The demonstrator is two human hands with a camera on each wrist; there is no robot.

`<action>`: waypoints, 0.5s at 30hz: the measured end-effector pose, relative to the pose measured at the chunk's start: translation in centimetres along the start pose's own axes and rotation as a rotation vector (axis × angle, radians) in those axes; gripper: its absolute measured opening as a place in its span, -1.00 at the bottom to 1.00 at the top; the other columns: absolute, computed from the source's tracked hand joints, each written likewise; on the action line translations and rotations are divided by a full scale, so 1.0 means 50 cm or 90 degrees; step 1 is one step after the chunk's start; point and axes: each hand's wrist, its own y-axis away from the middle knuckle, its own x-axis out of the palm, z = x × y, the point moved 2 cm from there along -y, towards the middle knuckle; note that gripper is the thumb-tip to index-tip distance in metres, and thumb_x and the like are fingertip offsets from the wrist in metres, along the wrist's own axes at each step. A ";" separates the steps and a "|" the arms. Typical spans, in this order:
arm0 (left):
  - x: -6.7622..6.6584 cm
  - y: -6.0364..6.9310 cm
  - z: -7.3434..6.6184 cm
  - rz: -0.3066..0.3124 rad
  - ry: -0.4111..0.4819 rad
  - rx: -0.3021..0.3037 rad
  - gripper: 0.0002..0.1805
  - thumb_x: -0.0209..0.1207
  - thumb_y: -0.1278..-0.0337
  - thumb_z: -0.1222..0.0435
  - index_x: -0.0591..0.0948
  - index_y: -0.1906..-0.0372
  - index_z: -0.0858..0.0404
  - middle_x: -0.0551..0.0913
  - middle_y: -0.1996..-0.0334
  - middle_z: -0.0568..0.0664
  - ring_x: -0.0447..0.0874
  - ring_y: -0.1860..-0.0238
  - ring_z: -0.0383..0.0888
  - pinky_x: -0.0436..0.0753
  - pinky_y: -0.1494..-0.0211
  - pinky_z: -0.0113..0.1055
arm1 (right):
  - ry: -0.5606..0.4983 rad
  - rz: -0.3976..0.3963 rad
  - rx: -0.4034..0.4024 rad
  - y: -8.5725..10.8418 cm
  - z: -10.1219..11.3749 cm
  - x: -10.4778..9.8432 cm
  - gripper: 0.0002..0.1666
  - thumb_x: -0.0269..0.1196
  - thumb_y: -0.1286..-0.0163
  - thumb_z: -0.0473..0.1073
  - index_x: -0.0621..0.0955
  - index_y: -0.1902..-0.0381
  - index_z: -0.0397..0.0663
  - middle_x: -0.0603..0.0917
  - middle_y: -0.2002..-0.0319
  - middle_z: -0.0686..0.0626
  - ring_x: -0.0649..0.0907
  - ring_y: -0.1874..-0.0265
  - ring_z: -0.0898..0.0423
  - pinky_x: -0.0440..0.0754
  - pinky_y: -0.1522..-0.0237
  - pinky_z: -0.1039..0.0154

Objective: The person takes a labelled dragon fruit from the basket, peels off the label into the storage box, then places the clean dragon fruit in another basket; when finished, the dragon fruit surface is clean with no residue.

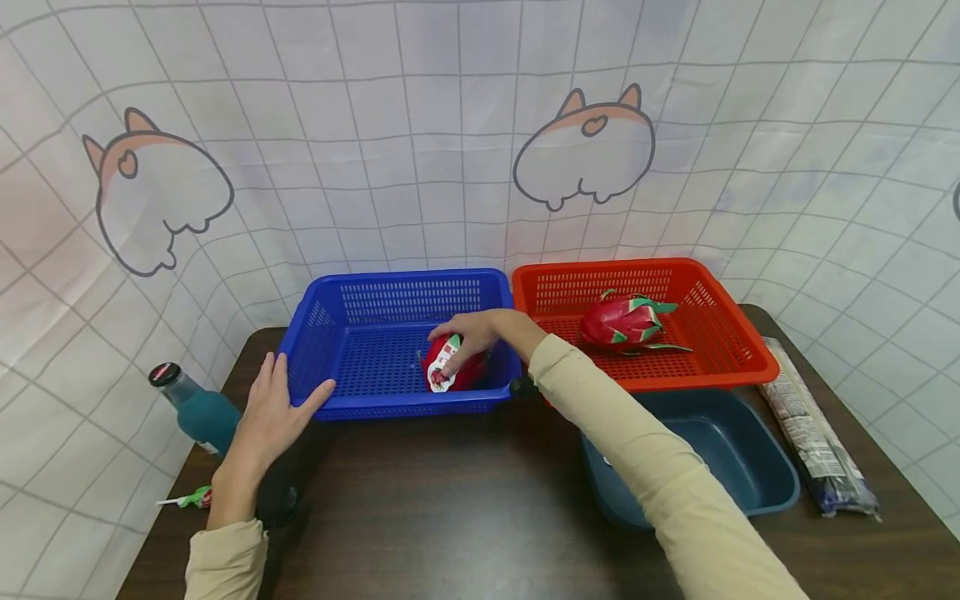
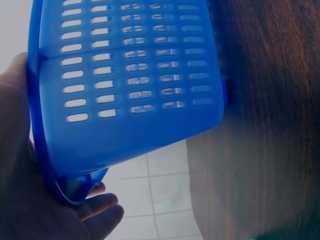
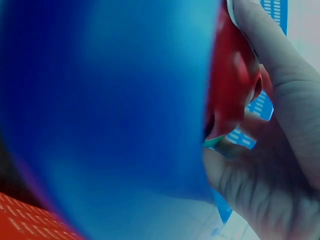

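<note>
My right hand (image 1: 474, 331) grips a red dragon fruit (image 1: 474, 373) with a white label, inside the blue basket (image 1: 348, 407) near its front right corner. In the right wrist view, thumb and fingers curl round the fruit's red skin (image 3: 227, 85), and the basket wall hides much of it. My left hand (image 1: 273, 417) touches the left front corner of the blue basket, thumb and fingers spread. Its palm lies against the rim in the left wrist view. Another dragon fruit (image 1: 618, 321) with green-tipped scales lies in the red basket (image 1: 645, 383) to the right.
A dark blue bin (image 1: 776, 500) stands before the red basket, partly behind my right sleeve (image 1: 645, 450). At the right edge lies a long plastic package (image 1: 813, 429). A teal bottle (image 1: 206, 417) and a green-wrapped lollipop (image 1: 198, 497) are on the left.
</note>
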 end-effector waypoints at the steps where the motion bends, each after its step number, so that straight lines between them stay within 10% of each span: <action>1: 0.000 0.000 0.000 0.000 0.000 0.000 0.18 -0.04 -0.16 -0.35 -0.24 -0.52 0.37 -0.34 -0.53 0.37 -0.24 -0.48 0.48 0.04 -0.22 0.57 | 0.005 -0.004 -0.001 -0.002 0.001 0.001 -0.06 0.28 -0.22 0.27 0.20 -0.49 0.23 0.29 -0.39 -0.09 0.35 -0.32 -0.02 0.54 -0.25 0.03; 15: -0.002 0.001 -0.003 0.007 -0.004 -0.002 0.19 -0.05 -0.17 -0.36 -0.25 -0.52 0.38 -0.32 -0.52 0.39 -0.23 -0.47 0.50 0.03 -0.22 0.57 | -0.051 0.068 0.043 -0.001 0.005 0.009 0.00 0.36 -0.15 0.19 0.13 -0.47 0.38 0.11 -0.45 -0.05 0.24 -0.37 -0.08 0.61 -0.17 0.05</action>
